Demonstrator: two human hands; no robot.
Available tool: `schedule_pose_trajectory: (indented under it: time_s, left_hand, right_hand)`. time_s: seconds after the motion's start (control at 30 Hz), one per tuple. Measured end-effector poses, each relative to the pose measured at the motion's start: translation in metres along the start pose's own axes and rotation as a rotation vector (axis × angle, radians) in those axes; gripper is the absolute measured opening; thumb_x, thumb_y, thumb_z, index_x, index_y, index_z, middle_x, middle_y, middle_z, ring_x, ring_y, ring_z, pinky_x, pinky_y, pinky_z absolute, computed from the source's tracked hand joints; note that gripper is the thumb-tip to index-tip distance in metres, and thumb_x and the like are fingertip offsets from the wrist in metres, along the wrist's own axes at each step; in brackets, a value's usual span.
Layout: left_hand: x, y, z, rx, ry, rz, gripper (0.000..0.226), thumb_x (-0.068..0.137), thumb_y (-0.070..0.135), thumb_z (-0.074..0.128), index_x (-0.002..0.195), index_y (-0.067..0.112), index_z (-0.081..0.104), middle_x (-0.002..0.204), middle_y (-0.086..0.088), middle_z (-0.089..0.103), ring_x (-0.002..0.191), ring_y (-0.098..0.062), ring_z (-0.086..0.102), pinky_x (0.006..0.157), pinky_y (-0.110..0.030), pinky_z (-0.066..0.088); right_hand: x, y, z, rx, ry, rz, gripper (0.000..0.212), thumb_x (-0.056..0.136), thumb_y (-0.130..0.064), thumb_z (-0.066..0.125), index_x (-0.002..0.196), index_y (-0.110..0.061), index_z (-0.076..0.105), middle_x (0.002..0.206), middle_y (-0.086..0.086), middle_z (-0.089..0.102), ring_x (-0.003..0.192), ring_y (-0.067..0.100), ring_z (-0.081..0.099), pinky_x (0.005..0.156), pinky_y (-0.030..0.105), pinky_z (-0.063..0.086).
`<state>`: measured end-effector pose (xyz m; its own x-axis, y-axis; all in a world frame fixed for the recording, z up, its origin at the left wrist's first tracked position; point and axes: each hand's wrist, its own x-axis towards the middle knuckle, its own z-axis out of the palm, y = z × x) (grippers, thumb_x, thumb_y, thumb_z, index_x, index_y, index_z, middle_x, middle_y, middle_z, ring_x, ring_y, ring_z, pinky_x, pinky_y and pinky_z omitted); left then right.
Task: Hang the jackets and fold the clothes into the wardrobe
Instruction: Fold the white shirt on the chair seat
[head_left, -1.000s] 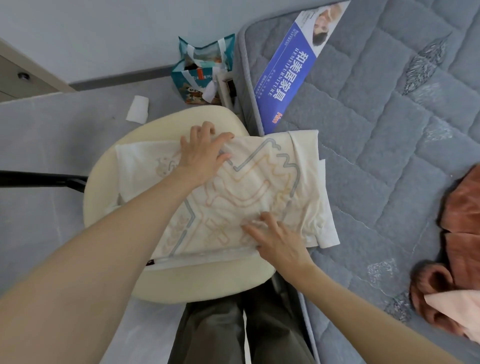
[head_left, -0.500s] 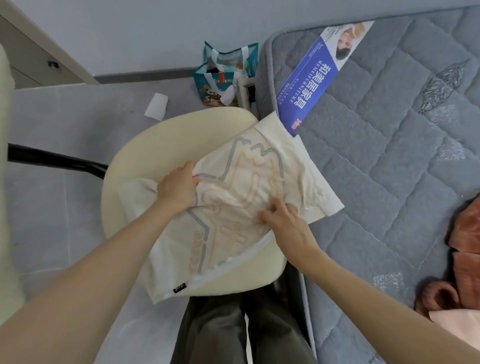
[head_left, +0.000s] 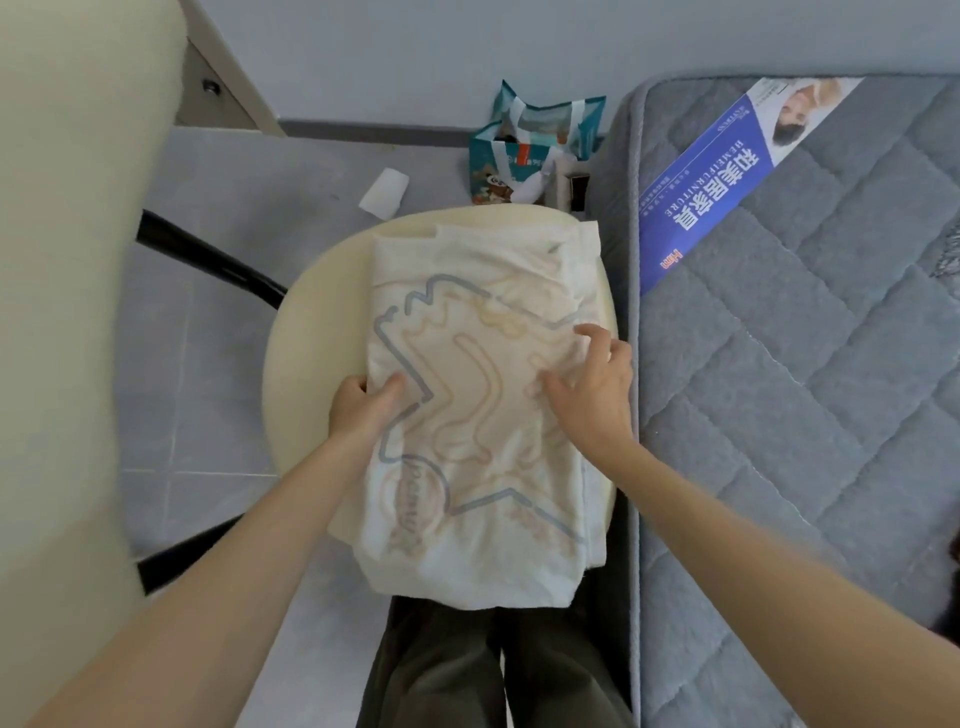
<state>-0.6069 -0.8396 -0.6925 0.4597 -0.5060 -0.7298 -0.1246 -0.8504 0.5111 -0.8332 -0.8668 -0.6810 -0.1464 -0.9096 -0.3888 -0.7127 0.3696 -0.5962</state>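
Observation:
A folded white T-shirt (head_left: 483, 457) with an orange and grey line print lies on the round cream seat of a chair (head_left: 306, 332); its near end hangs over the seat's front edge. My left hand (head_left: 363, 405) grips the shirt's left edge, thumb on top and fingers tucked under the fabric. My right hand (head_left: 592, 389) rests on the shirt's right side, fingers bent and pressing into the cloth near its edge.
A grey quilted mattress (head_left: 810, 364) with a blue label (head_left: 711, 182) runs along the right. A teal gift bag (head_left: 530, 150) and a white paper scrap (head_left: 384, 192) sit on the tiled floor beyond the chair. The cream chair back (head_left: 67, 312) fills the left.
The shirt has been turned from lying across the seat to lying lengthwise toward me. Both hands moved with it to its left and right edges. The view shifted left.

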Motion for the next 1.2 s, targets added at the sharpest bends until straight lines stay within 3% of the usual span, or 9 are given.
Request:
schedule_pose_trajectory:
  time_s: [0.1, 0.23, 0.33, 0.5, 0.67, 0.73, 0.87, 1.03, 1.2]
  left_hand:
    - [0.009, 0.011, 0.000, -0.046, 0.016, 0.009, 0.033, 0.088, 0.034, 0.065, 0.104, 0.005, 0.064, 0.103, -0.011, 0.068, 0.089, -0.026, 0.064, 0.078, -0.033, 0.053]
    - [0.013, 0.021, 0.005, -0.204, -0.075, -0.053, 0.032, 0.088, 0.033, 0.066, 0.106, 0.007, 0.062, 0.108, -0.014, 0.068, 0.095, -0.029, 0.066, 0.090, -0.043, 0.053]
    - [0.012, 0.018, 0.005, -0.237, -0.103, -0.034, 0.028, 0.088, 0.033, 0.065, 0.106, 0.012, 0.062, 0.109, -0.013, 0.068, 0.094, -0.027, 0.066, 0.090, -0.041, 0.053]
    - [0.009, 0.017, -0.009, -0.107, 0.023, 0.073, 0.029, 0.090, 0.033, 0.062, 0.106, 0.010, 0.055, 0.110, -0.010, 0.063, 0.095, -0.025, 0.061, 0.079, -0.033, 0.049]
    - [-0.002, 0.015, -0.027, -0.080, -0.229, 0.306, 0.094, 0.082, 0.022, 0.074, 0.149, 0.028, 0.009, 0.144, 0.011, 0.027, 0.123, -0.006, 0.036, 0.096, -0.022, 0.032]
    - [-0.006, 0.013, -0.034, 0.058, -0.341, 0.435, 0.103, 0.073, 0.011, 0.081, 0.150, 0.029, 0.015, 0.146, 0.015, 0.026, 0.132, -0.003, 0.030, 0.102, -0.015, 0.026]
    - [-0.016, 0.019, -0.049, 0.352, -0.257, 0.519, 0.077, 0.062, 0.013, 0.088, 0.131, 0.022, 0.056, 0.131, 0.001, 0.057, 0.120, -0.014, 0.053, 0.093, -0.018, 0.038]
    - [-0.045, 0.037, -0.075, 0.495, -0.147, 0.679, 0.034, 0.061, 0.030, 0.088, 0.086, 0.015, 0.069, 0.075, 0.009, 0.063, 0.072, -0.013, 0.057, 0.057, -0.023, 0.039]
    - [-0.077, 0.089, -0.106, 0.533, 0.056, 0.927, 0.022, 0.073, 0.020, 0.079, 0.081, 0.011, 0.061, 0.081, 0.001, 0.053, 0.071, -0.023, 0.054, 0.057, -0.039, 0.042]
  right_hand:
    - [0.005, -0.003, 0.012, 0.072, 0.033, 0.307, 0.073, 0.079, -0.043, 0.071, 0.135, -0.013, 0.035, 0.133, 0.011, 0.041, 0.126, 0.032, 0.034, 0.101, 0.042, 0.031]
    - [0.020, -0.006, 0.014, -0.109, -0.112, 0.318, 0.059, 0.081, -0.054, 0.062, 0.117, -0.008, 0.055, 0.127, 0.013, 0.046, 0.125, 0.032, 0.032, 0.103, 0.042, 0.034]
    - [0.023, -0.009, 0.004, -0.050, -0.169, 0.282, 0.044, 0.085, -0.049, 0.060, 0.101, -0.008, 0.055, 0.122, 0.012, 0.043, 0.122, 0.031, 0.034, 0.101, 0.041, 0.038]
    - [0.007, -0.014, -0.011, 0.347, -0.171, 0.291, 0.033, 0.091, -0.028, 0.061, 0.108, -0.011, 0.039, 0.096, 0.008, 0.061, 0.093, 0.028, 0.060, 0.080, 0.040, 0.052]
    - [-0.003, -0.016, -0.020, 0.515, -0.221, 0.139, 0.068, 0.087, 0.000, 0.057, 0.134, -0.038, 0.027, 0.103, 0.011, 0.055, 0.082, 0.020, 0.053, 0.077, 0.038, 0.054]
    - [-0.004, -0.017, -0.029, 0.393, -0.325, 0.016, 0.076, 0.079, 0.005, 0.067, 0.135, -0.038, 0.040, 0.114, 0.003, 0.057, 0.084, 0.013, 0.055, 0.082, 0.033, 0.054]
    - [-0.007, -0.026, -0.048, 0.032, -0.361, -0.027, 0.072, 0.064, -0.005, 0.084, 0.128, -0.026, 0.058, 0.093, -0.004, 0.062, 0.086, 0.011, 0.058, 0.071, 0.004, 0.043]
    - [-0.018, -0.045, -0.084, -0.261, -0.305, -0.146, 0.046, 0.062, -0.017, 0.087, 0.105, -0.021, 0.072, 0.089, -0.004, 0.066, 0.091, 0.016, 0.060, 0.075, 0.012, 0.036]
    - [-0.012, -0.097, -0.133, -0.221, -0.143, -0.305, 0.030, 0.066, -0.017, 0.085, 0.093, -0.014, 0.072, 0.085, 0.002, 0.065, 0.086, 0.023, 0.060, 0.074, 0.029, 0.044]
